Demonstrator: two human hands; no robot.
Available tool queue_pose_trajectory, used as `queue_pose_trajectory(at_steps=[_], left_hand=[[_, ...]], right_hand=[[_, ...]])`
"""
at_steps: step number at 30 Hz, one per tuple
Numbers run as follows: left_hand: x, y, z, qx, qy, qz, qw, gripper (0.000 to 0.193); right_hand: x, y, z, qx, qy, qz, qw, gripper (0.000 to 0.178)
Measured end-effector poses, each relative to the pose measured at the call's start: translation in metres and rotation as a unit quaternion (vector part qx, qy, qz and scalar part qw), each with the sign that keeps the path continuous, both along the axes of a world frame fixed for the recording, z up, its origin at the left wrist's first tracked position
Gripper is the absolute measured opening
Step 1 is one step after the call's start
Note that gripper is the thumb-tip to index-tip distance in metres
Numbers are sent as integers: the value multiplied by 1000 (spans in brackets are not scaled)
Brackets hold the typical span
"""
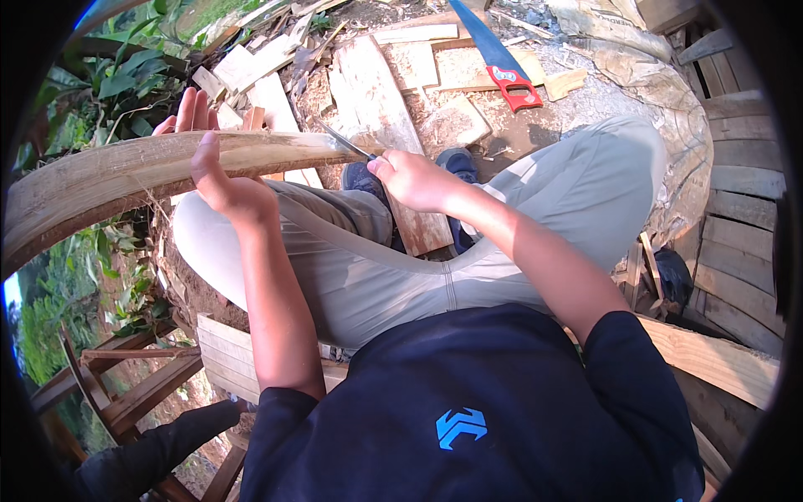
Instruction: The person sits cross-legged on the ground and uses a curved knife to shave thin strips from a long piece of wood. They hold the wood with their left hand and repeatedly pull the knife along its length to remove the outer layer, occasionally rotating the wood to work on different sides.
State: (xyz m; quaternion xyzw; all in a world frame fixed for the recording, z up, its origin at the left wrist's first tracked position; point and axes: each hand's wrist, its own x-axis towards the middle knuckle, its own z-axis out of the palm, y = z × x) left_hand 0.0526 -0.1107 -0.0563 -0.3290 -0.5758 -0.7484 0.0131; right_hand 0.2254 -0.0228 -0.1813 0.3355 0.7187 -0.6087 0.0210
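A long, curved piece of pale wood reaches from the left edge to above my feet. My left hand cradles it from below, the thumb on the near side and the fingers stretched up behind the far side. In my right hand is a knife, its handle mostly hidden by my closed fingers. The narrow blade points away and to the left, over the right end of the wood. Whether the edge touches the wood, I cannot tell.
Beyond my feet, boards and wood scraps lie on the ground. A red-handled handsaw lies at the far right of them. Leafy plants grow at left. A slatted wooden structure stands at right. Another person's dark-trousered leg shows at lower left.
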Motion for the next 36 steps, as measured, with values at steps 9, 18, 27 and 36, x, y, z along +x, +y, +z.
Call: queue_pose_trajectory(at_steps=[9, 18, 27, 36], left_hand=[[2, 4, 0, -3, 29, -2, 1000, 56], [10, 2, 3, -23, 7, 22, 999, 56], [10, 4, 4, -8, 31, 0, 999, 56], [12, 10, 3, -10, 53, -26, 998, 61]], right_hand=[[-7, 0, 51, 204, 269, -225, 914, 34], [-4, -26, -7, 282, 25, 11, 959, 35], [-12, 14, 39, 162, 264, -236, 921, 38], [36, -14, -77, 246, -256, 110, 928, 32]])
